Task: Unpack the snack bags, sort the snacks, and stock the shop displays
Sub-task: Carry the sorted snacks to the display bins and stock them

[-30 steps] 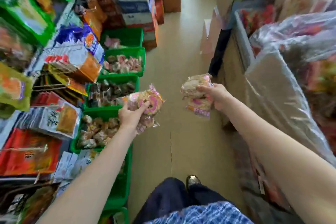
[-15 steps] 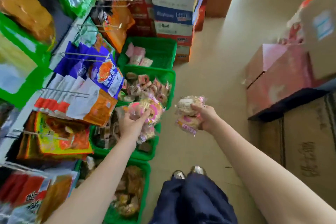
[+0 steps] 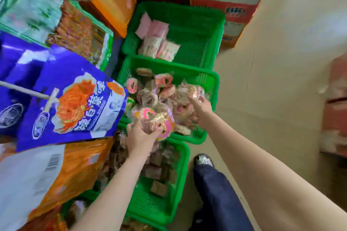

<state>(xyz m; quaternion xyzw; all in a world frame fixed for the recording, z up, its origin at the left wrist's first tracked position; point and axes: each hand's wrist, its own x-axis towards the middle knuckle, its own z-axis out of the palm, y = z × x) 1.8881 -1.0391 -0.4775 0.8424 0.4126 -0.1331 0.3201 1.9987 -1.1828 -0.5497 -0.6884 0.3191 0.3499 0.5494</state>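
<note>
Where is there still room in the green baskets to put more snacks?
Most room: the far basket, bare on its right side beside a few pink packets. The near basket has bare mesh at its front end, below the brown snacks. The middle basket is piled full of donut packs, with both hands, left and right, over it.

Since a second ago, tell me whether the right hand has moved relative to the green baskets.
Yes. The right hand has moved left and forward from over the aisle floor to over the middle green basket, reaching its pile of wrapped snacks.
</note>
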